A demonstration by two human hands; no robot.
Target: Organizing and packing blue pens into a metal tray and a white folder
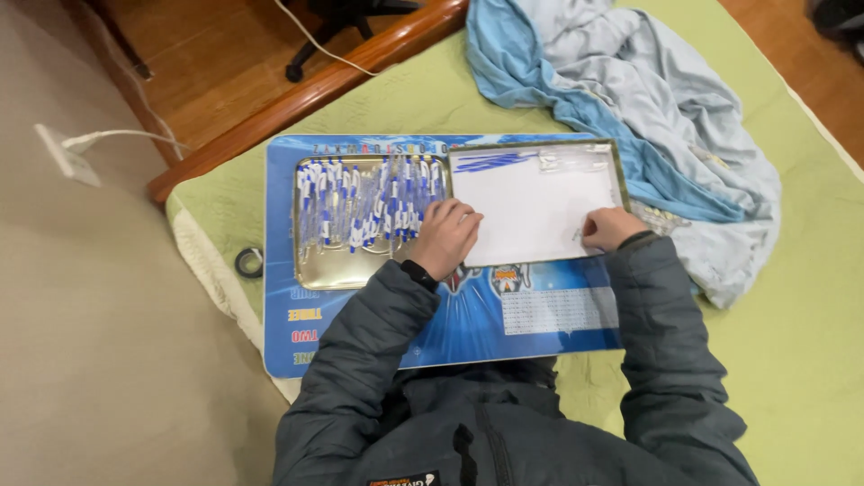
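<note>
Green bedspread [432,99] under blue board [468,333]: left hand [445,236] curling closed over pens [369,202] in tray [324,270], right hand [610,228] pinching white sheet [531,211] flat—steadying paper first seems wise.

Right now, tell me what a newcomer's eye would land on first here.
First, the shiny metal tray packed with blue-and-white pens, left of centre on the big blue board. Beside it lies a white sheet, with the left hand resting at its left edge and the right hand at its lower right corner. A rumpled light-blue cloth sprawls over the green bedcover at upper right.
</note>
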